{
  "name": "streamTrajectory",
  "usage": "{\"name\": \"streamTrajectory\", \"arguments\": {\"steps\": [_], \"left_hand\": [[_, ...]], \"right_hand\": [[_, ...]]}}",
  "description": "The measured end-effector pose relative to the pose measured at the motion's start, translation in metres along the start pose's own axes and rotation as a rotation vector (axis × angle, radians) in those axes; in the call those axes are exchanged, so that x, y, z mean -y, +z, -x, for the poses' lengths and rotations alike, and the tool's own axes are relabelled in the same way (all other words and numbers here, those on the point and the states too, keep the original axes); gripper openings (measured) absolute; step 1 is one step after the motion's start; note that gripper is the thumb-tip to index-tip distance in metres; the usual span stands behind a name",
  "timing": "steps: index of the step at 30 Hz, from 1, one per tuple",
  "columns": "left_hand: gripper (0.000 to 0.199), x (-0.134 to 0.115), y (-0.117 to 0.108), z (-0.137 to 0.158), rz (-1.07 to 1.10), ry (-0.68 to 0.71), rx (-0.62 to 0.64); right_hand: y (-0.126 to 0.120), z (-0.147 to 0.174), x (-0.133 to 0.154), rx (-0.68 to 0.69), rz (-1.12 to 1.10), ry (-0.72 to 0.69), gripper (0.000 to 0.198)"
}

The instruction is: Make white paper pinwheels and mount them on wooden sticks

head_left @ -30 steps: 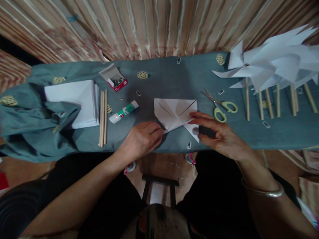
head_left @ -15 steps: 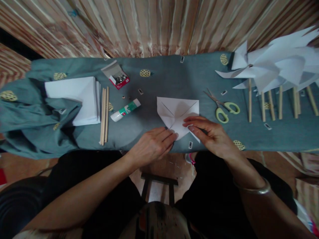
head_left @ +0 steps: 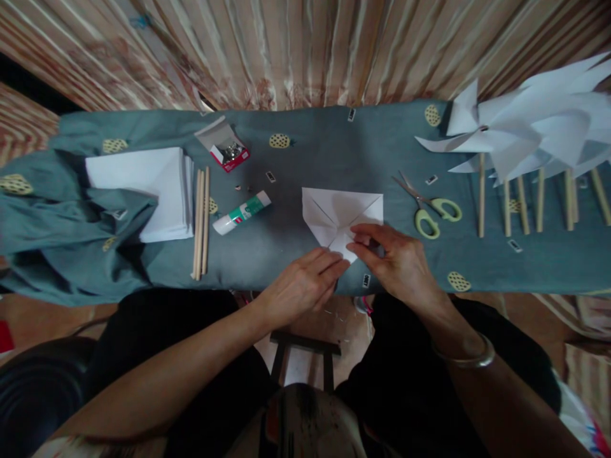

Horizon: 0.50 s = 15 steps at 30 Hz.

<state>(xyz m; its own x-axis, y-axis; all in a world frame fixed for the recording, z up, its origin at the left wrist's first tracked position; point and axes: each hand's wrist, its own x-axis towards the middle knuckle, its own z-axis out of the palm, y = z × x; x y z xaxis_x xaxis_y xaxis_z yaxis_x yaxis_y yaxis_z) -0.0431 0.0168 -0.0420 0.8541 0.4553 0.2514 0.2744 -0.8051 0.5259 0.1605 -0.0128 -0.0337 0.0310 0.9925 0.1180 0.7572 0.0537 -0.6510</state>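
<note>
A square of white paper [head_left: 329,202] lies in front of me, with slits running from its corners towards the middle. My left hand [head_left: 305,280] holds its near edge, fingers pressed together on top. My right hand [head_left: 401,257] pinches a cut flap of the same paper, bent in close to the centre. The fingers hide part of that flap. To the right of the paper lie green-handled scissors [head_left: 432,210], blades apart. A glue stick [head_left: 242,212] rests on the left, its cap on.
Wooden sticks [head_left: 201,222] lie beside a stack of white paper [head_left: 162,172], partly under a fold of the cloth [head_left: 286,242]. An open small box [head_left: 226,149] holds metal pins. Several paper pinwheels [head_left: 539,121] on sticks lie at the right.
My right hand has brought the paper flap inward from the near right towards the centre. My left hand has shifted slightly right along the near edge.
</note>
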Motion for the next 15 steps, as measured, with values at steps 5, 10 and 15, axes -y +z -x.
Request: {"name": "streamTrajectory", "arguments": {"steps": [5,10,15], "left_hand": [[0.029,0.0004,0.002,0.0,0.024,-0.026,0.001],[0.025,0.0002,0.0038,-0.0017,-0.003,-0.056,-0.009],[0.025,-0.0014,0.0042,-0.0018,-0.037,-0.084,-0.033]], "right_hand": [[0.0037,-0.0006,0.0028,-0.027,0.041,-0.046,0.018],[0.007,-0.0027,0.0037,-0.044,0.043,0.006,0.017],[0.0084,-0.0051,0.0038,-0.061,0.015,0.056,0.016]]}}
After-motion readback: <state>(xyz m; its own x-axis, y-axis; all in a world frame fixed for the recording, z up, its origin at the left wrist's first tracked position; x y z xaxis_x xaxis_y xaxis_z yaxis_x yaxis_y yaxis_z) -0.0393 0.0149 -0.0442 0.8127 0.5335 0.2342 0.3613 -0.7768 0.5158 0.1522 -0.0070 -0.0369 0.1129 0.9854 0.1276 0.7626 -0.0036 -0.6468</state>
